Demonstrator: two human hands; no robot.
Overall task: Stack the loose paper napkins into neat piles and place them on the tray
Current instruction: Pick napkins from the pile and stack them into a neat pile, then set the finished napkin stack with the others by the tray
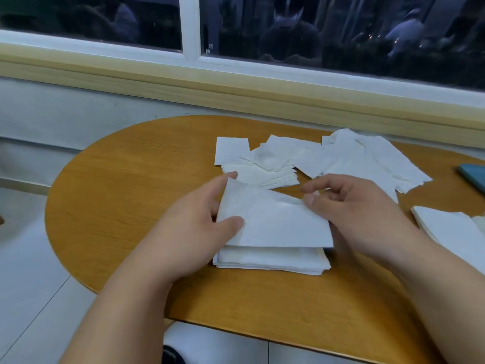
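- While the left hand (199, 219) pinches 1 white napkin (275, 222) at its left edge, thumb on top and fingers behind, the right hand (351, 206) holds the sheet's upper right edge under its thumb; its curled fingers seem to grip the paper too, though blur hides the contact
- that napkin hangs tilted just above a squared pile (270, 260) on the wooden desk (131, 179); its near edge overhangs the pile
- farther back, loose napkins (257, 164) lie fanned and overlapping; an untidy heap (367, 158) sits just to their right
- another stack (451, 227) lies at the right, partly cut off; a blue object (472, 174) lies behind it
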